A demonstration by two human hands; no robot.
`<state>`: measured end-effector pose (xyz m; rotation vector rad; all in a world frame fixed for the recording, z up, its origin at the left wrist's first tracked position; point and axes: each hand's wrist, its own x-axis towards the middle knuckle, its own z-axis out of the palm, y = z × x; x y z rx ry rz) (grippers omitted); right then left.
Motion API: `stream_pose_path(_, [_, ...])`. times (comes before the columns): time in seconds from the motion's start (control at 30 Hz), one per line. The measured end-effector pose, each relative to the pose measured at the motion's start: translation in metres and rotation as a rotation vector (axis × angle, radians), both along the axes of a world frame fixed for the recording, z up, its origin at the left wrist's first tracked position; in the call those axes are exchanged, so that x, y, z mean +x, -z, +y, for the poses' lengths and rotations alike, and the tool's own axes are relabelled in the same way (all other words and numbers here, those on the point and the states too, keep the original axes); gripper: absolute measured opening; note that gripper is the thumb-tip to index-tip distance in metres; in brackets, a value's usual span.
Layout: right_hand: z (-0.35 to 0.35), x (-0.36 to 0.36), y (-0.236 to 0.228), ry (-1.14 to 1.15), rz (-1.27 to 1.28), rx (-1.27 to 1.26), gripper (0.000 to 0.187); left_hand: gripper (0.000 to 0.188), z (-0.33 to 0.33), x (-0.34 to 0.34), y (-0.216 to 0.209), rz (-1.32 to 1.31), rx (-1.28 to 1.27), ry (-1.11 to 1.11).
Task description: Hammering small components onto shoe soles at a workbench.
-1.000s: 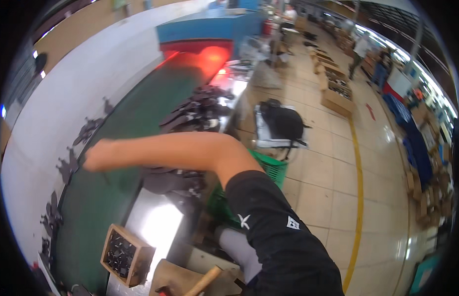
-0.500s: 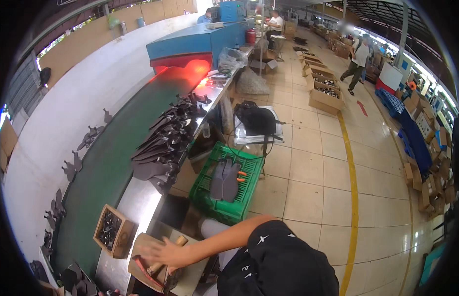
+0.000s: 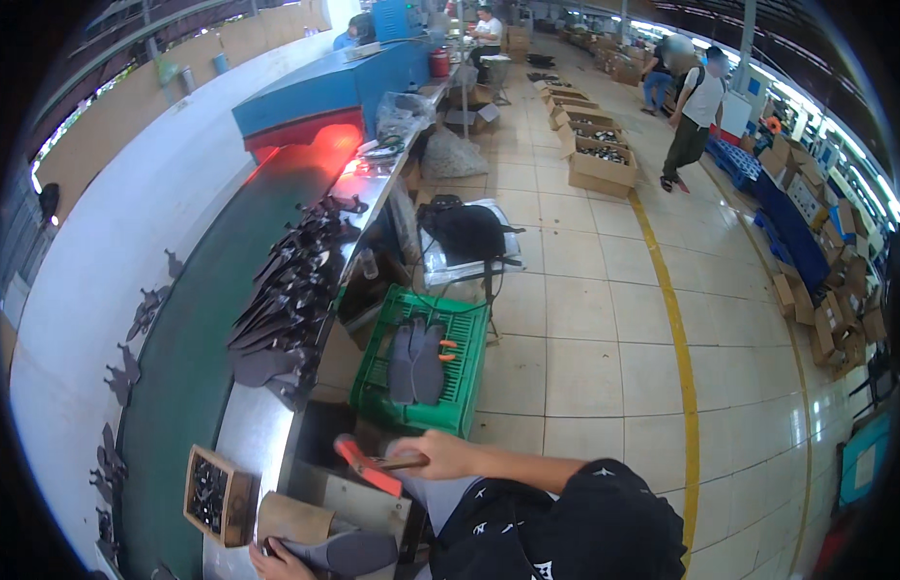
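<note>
My right hand (image 3: pixel 433 454) is closed around the wooden handle of a hammer (image 3: pixel 370 467) with a red head, raised above the work stand. At the lower edge my left hand (image 3: pixel 281 563) grips the end of a dark grey shoe sole (image 3: pixel 351 553). That sole lies beside a tan covered pad (image 3: pixel 297 519) on the stand, just below the hammer. To the left of the pad, a wooden box (image 3: pixel 239 495) holds small dark parts. Part of my left hand is cut off by the frame edge.
Dark soles with straps (image 3: pixel 288 290) are piled on the metal edge beside a green conveyor belt (image 3: pixel 179 425). A green crate (image 3: pixel 460 411) holds more soles (image 3: pixel 416 362). Behind it is a black bag (image 3: pixel 462 230). A person (image 3: pixel 696 111) walks in the aisle past cartons (image 3: pixel 602 174).
My right hand has taken up the hammer from the pad and lifted it right. My left hand and the grey sole have come into view at the pad. The walking person is nearer.
</note>
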<state>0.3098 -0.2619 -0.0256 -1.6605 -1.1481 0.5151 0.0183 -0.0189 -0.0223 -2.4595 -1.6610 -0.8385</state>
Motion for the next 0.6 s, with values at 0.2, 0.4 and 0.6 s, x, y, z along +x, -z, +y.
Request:
stream_pose_path(0.2, [-0.039, -0.009, 0.023, -0.020, 0.211, 0.067, 0.022, 0.046, 0.030, 0.019, -0.076, -0.328, -0.121, 0.089])
stream_pose_path(0.4, [0.019, -0.014, 0.016, -0.304, 0.341, 0.101, 0.024, 0.039, 0.201, 0.012, -0.054, 0.203, -0.302, 0.455])
stream_pose_path(0.6, [0.047, -0.045, -0.004, -0.473, 0.348, 0.307, 0.030, 0.024, 0.301, -0.047, -0.034, 0.373, -0.334, 0.533])
